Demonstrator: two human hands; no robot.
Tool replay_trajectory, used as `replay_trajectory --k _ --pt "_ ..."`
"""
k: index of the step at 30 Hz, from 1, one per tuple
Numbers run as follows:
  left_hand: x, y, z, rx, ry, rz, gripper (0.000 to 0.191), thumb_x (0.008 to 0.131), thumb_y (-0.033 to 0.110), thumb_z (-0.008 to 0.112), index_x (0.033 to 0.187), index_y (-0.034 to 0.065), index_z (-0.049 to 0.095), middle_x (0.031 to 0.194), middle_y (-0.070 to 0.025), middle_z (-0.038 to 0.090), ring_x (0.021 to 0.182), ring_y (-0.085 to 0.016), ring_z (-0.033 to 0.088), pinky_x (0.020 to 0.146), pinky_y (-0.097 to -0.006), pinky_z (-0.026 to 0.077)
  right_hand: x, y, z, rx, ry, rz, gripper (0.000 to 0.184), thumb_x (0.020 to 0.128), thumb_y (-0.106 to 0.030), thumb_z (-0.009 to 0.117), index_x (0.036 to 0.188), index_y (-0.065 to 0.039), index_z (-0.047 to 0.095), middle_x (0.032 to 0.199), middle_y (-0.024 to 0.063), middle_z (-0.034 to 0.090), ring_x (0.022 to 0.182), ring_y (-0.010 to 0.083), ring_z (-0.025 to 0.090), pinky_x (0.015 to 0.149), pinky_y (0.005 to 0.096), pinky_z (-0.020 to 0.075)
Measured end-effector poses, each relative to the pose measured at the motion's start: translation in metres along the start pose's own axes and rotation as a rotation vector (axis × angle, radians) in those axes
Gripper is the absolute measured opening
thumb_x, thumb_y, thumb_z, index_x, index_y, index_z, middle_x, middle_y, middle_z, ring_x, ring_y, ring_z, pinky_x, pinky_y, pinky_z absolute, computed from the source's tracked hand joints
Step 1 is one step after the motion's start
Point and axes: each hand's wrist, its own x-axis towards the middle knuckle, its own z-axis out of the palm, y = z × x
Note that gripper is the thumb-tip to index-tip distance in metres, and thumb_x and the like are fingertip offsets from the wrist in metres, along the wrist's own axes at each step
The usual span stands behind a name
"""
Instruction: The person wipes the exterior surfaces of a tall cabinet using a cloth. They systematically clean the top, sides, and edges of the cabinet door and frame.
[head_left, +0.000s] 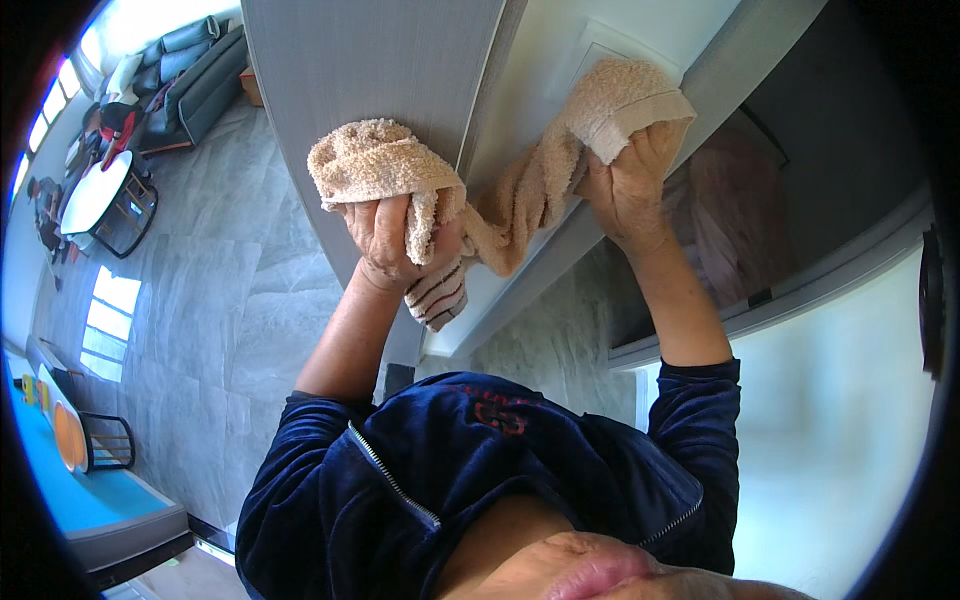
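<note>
A beige terry towel stretches between my two hands and sags in the middle. My left hand grips one bunched end in front of a grey wood-grain panel. Below that hand dangles a striped end of cloth; whether it belongs to the same towel I cannot tell. My right hand is under the other end, with the towel draped over its fingers. That end lies against or just before a white wall switch plate, partly covering it. The fingertips of both hands are hidden by the cloth.
A grey door frame and a dark glossy panel stand on the right. To the left, over a grey tiled floor, are a white-topped table, a dark sofa, people and a blue-topped counter.
</note>
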Motion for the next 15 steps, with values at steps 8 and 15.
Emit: replay_trajectory --k 8,15 --pt "0.000 0.001 0.003 0.002 0.011 -0.011 0.053 0.070 0.019 0.072 0.118 -0.0011 0.063 0.121 -0.0222 0.062 0.112 -0.044 0.057 0.101 -0.0570 0.038 -0.052 -0.023 0.016 0.119 -0.185 -0.015 0.041 0.069 -0.014 0.071 0.108 -0.003 0.067 0.120 0.0194 0.060 0.119 0.0427 0.051 0.106 0.0601 0.0302" --pt "-0.001 0.001 0.004 0.020 0.020 -0.021 0.052 0.067 0.015 0.065 0.116 -0.0037 0.063 0.117 -0.0226 0.062 0.111 -0.048 0.057 0.101 -0.0592 0.041 -0.026 -0.004 -0.009 -0.074 -0.022 0.048 0.042 0.069 -0.012 0.070 0.109 -0.002 0.065 0.121 0.0209 0.055 0.118 0.0466 0.046 0.103 0.0650 0.0262"
